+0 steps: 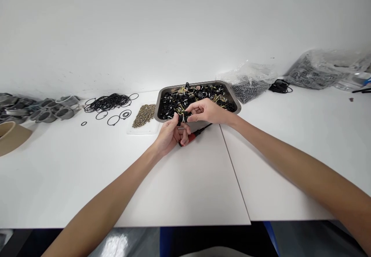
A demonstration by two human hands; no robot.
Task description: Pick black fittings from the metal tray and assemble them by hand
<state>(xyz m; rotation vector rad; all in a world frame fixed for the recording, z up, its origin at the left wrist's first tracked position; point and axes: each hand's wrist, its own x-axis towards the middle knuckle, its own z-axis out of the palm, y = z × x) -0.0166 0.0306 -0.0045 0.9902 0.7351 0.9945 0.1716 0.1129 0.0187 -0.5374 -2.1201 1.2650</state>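
Observation:
Between both hands is a small black cylindrical part (181, 118), with a lighter band near its right end. My left hand (171, 133) grips it between thumb and fingers from the left. From the right, my right hand (204, 111) pinches its other end; the fingertips partly hide it. Just behind the hands stands a metal tray (236, 101) heaped with black parts and brass-coloured pins (181, 107). A red-handled screwdriver (191, 137) with a black shaft lies on the table under my left hand's fingers.
Left of the tray, small brass-coloured pieces (144, 114) fill a shallow white container (142, 131). Black rubber rings (108, 103), grey ring-shaped parts (46, 114) and a tan roll (14, 137) lie farther left. Plastic bags of dark parts (246, 89) stand right, by a black bundle (280, 86). A table seam (234, 172) runs frontward.

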